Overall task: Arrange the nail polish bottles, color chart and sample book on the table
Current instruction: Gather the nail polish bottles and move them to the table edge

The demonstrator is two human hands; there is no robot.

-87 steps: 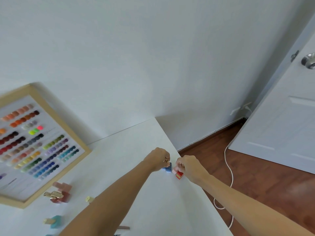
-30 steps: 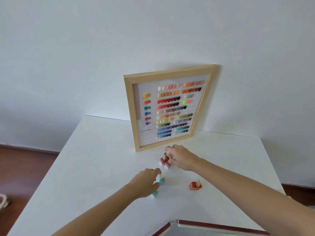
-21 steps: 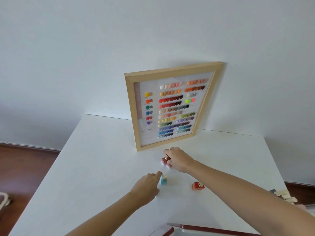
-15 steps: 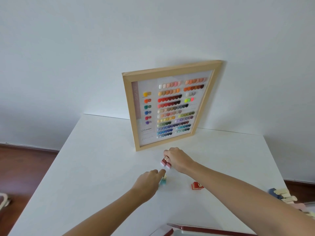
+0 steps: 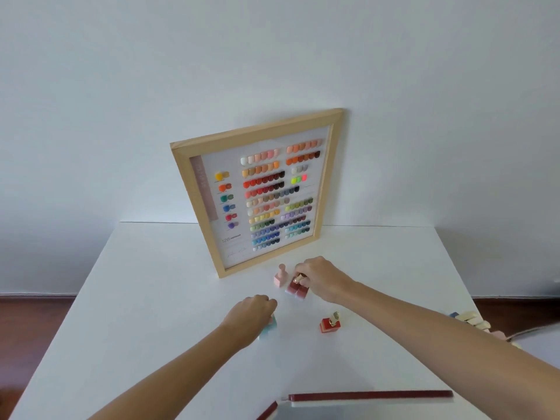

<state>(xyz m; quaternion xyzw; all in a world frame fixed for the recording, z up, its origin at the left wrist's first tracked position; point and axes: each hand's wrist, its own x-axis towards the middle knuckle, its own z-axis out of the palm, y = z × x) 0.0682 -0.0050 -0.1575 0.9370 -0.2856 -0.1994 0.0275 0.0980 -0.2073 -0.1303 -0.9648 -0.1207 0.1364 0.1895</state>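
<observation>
Nail polish bottles stand in a loose group on the white worktop [image 5: 145,298], in front of the color chart [image 5: 257,195]. My right hand [image 5: 321,280] is closed on the gold cap of a dark red bottle [image 5: 293,287], which stands touching a second bottle of similar shade [image 5: 302,293]. A pale pink bottle [image 5: 280,276] stands free just beside them, nearest the chart's lower edge. My left hand [image 5: 251,316] is curled over a teal bottle [image 5: 269,327]; most of that bottle is hidden, and it looks gripped, though I cannot see the fingertips. A bright red bottle [image 5: 329,324] with a gold cap stands alone, apart from both hands. The chart, in a pale wooden frame, leans tilted against the wall [image 5: 121,86]. The red-edged sample book [image 5: 363,403] lies at the near edge of the worktop, partly out of view. Further bottles [image 5: 472,321] show at the right edge, too small to tell apart.

Step in hand, as I judge it: gathering the bottles into a row before the chart. To do it well, I would hold each bottle low on its body instead of by the cap, keep it upright, set it down squarely beside its neighbour, and release without nudging the pink one.

Legible writing: "128" at the chart's lower left. The vertical strip on its left margin carries text I cannot read.
</observation>
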